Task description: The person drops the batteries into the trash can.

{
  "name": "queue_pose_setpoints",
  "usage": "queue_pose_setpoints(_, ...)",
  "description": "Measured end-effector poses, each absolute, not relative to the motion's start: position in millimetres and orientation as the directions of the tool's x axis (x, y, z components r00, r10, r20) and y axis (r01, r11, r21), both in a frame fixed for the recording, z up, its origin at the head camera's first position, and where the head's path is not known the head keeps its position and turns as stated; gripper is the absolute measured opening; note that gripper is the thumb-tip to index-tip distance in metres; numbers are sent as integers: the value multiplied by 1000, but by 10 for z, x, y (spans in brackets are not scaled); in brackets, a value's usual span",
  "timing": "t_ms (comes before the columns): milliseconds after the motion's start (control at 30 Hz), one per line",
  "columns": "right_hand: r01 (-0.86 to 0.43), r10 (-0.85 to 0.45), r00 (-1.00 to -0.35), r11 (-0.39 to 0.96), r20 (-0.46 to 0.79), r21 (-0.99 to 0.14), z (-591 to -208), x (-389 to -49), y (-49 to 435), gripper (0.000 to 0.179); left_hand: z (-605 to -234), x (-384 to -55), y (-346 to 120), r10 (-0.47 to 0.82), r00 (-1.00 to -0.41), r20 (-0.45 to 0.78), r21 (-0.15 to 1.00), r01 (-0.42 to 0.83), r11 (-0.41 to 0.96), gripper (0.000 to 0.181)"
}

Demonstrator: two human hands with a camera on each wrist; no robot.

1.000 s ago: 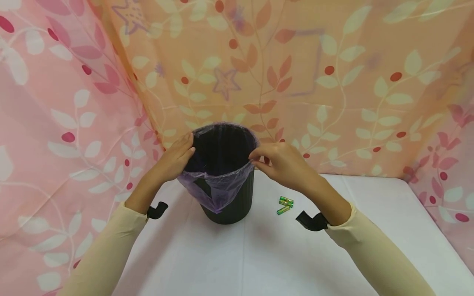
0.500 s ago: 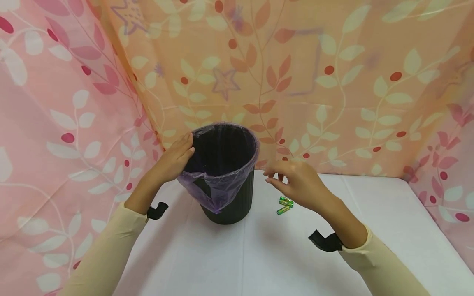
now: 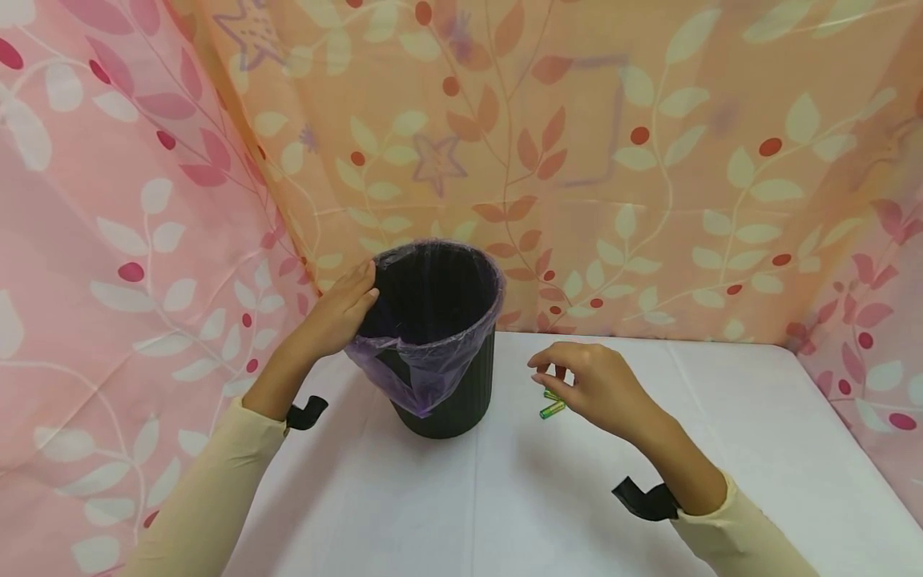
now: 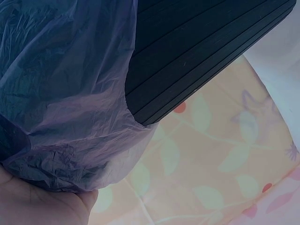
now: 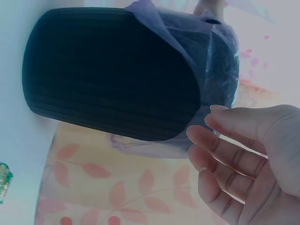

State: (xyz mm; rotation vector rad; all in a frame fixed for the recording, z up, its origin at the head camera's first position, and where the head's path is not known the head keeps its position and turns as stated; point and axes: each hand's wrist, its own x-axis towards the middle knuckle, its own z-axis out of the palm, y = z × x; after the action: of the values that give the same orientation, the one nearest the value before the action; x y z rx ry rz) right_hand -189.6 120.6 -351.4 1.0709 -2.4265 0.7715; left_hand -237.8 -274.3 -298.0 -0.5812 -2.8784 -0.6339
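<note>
A black ribbed trash bin (image 3: 461,393) stands upright on the table. A thin purple trash bag (image 3: 433,377) lines it and is folded over its rim. My left hand (image 3: 342,308) rests against the left side of the bin's rim, over the bag, with fairly straight fingers. Right of the bin, my right hand (image 3: 594,389) hovers with loosely bent fingers and nothing between them, as the right wrist view confirms. Behind its thumb lie small green batteries (image 3: 552,410), partly hidden by the hand in the head view; one battery (image 5: 4,180) shows at the right wrist view's left edge.
A white cloth covers the table (image 3: 404,513). Close behind the bin hangs an orange leaf-patterned curtain (image 3: 577,224). Pink patterned curtains, one on the left (image 3: 166,336) and one on the right (image 3: 876,320), close off the sides.
My right hand has let go of the bag at the right rim and moved right and toward me, down to the batteries, now partly covering them. The left hand and bin stay put.
</note>
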Motion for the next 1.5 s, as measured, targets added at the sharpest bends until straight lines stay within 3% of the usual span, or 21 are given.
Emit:
queue_pose_setpoints(700,-631,-481,-775,603,409,-487,-4043,-1900,1405,14,-3012,-2418,-2770,337,-917,215,370,395,841,59)
queue_pose_setpoints(1233,-567,-427,-824,622,373,-540,-4399,-2047,1541,16,-2997,-2398,-2759,330,-922,203,377,385,843,59)
queue_pose_setpoints(1500,-493,-408,-868,652,282,-575,-4514,-2109,1562,19,-2998,-2386,-2753,324,-923,207,374,381,846,58)
